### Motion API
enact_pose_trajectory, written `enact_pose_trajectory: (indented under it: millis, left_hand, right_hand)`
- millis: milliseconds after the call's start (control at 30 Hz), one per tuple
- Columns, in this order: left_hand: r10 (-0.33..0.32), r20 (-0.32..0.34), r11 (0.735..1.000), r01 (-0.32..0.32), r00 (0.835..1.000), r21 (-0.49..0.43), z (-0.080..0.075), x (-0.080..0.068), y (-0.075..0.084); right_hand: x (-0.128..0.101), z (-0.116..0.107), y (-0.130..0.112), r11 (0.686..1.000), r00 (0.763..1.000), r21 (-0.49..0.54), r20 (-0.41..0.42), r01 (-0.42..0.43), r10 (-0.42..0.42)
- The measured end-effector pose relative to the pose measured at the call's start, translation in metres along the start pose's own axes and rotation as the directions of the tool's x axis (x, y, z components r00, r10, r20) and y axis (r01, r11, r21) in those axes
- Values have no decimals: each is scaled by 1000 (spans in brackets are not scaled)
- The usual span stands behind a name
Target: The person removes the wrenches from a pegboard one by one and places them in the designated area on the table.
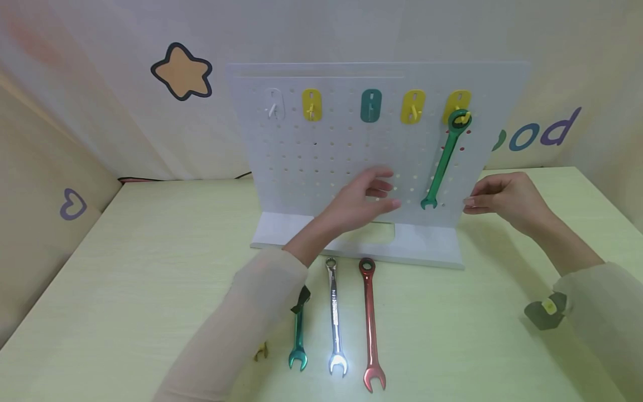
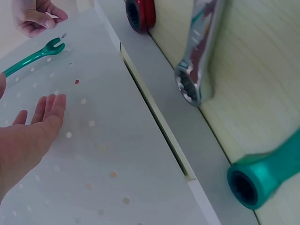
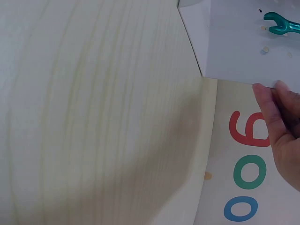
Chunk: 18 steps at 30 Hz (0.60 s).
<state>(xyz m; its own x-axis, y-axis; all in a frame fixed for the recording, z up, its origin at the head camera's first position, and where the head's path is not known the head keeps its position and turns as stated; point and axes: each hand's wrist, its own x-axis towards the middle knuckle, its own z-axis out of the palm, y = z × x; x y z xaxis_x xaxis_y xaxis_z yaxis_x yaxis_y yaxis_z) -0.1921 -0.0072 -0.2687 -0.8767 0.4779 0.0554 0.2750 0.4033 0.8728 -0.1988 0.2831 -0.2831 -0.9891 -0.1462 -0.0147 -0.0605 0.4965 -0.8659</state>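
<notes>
A white pegboard (image 1: 321, 159) stands upright on its base, and a green wrench (image 1: 443, 162) hangs from the rightmost yellow hook (image 1: 457, 99). My left hand (image 1: 359, 201) is before the lower middle of the board, fingers spread and loosely bent, holding nothing. At the board's right edge, my right hand (image 1: 512, 201) pinches the rim between thumb and fingers; the right wrist view shows its fingertips (image 3: 258, 89) right at that edge. In front of the base lie a red wrench (image 1: 370, 324), a silver wrench (image 1: 334, 318) and a teal wrench (image 1: 298, 335), partly hidden by my left sleeve.
Along the board's top are a white hook (image 1: 274, 103), another yellow hook (image 1: 312, 104), a teal hook (image 1: 371, 106) and a third yellow hook (image 1: 413, 106). The board's base (image 1: 427, 245) rests on the pale wooden table (image 1: 166, 268). Behind hangs a printed curtain (image 1: 125, 111).
</notes>
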Motion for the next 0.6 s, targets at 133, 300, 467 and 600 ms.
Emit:
enact_pose_trajectory:
  millis: [133,300,467,600]
  left_hand:
    - [8,-1,1000,-8,1000,-10,6,5,4]
    - [28,9,998,-27,1000,-48,14,10,9]
    - [38,24,994,-36,999,-100,17,14,14]
    - [26,24,994,-24,999,-104,21,17,21]
  right_hand:
    - [0,-1,0,1000,1000,8,17,1,-1]
    - [0,0,-1,1000,1000,9,17,-11,11]
    - [0,0,-1,1000,1000,7,18,-12,12]
    - [0,0,-1,1000,1000,7,18,-5,4]
